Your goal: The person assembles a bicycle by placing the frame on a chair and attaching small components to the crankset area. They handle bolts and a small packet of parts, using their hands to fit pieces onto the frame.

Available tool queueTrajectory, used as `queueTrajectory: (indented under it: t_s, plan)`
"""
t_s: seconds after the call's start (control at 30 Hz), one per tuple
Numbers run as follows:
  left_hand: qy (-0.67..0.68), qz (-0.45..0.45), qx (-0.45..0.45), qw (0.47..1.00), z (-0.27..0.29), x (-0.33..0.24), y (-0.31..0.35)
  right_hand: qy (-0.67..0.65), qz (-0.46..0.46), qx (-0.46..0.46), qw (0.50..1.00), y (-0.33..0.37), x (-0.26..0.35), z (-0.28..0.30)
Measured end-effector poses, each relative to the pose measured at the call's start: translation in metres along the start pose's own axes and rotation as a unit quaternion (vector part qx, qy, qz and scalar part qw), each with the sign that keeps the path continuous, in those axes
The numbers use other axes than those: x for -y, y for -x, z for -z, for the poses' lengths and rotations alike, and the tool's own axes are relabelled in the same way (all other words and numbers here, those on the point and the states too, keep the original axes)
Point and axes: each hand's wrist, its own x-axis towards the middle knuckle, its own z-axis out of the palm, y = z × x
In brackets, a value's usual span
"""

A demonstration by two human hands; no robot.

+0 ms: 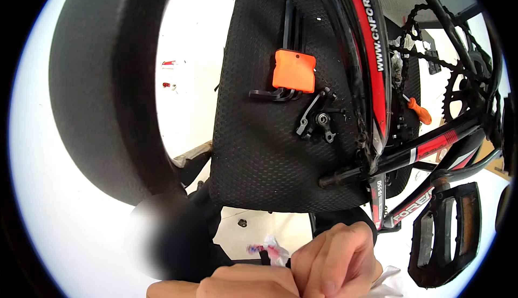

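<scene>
My right hand (337, 260) is at the bottom edge, its fingers curled tightly together. Against it lies my left hand (248, 283), also closed and partly cut off by the frame. What they grip is hidden behind the fingers. A crumpled white plastic scrap (276, 252) with red and blue marks shows just beyond the knuckles, and more whitish plastic (389, 284) shows right of my right hand. I cannot tell whether either piece is held. Farther off, on a black textured seat (259, 158), lie an orange hex key holder (294, 71) and a black bicycle brake caliper (322, 119).
A black and red bicycle frame (380, 87) crosses the right side, with a chain (426, 55) and a pedal (445, 236). An orange-handled screwdriver (420, 112) lies behind the frame. A large black tyre-like curve (108, 82) fills the left. Small red pieces (168, 63) lie on the floor.
</scene>
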Motion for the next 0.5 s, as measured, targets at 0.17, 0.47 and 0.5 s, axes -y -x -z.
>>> queueTrajectory:
  t_s: [0.17, 0.47, 0.5]
  plan:
    - [-0.077, 0.02, -0.068, 0.994, 0.01, 0.005, 0.002, 0.032, -0.085, -0.038, 0.995, -0.002, 0.015, 0.005]
    - [-0.415, -0.151, -0.209, 0.872, 0.019, 0.026, -0.036, 0.12, -0.195, -0.217, 0.949, -0.012, -0.008, 0.013]
    - [-0.486, -0.212, -0.171, 0.83, 0.019, 0.026, -0.042, 0.088, -0.187, -0.225, 0.952, -0.012, -0.011, 0.013]
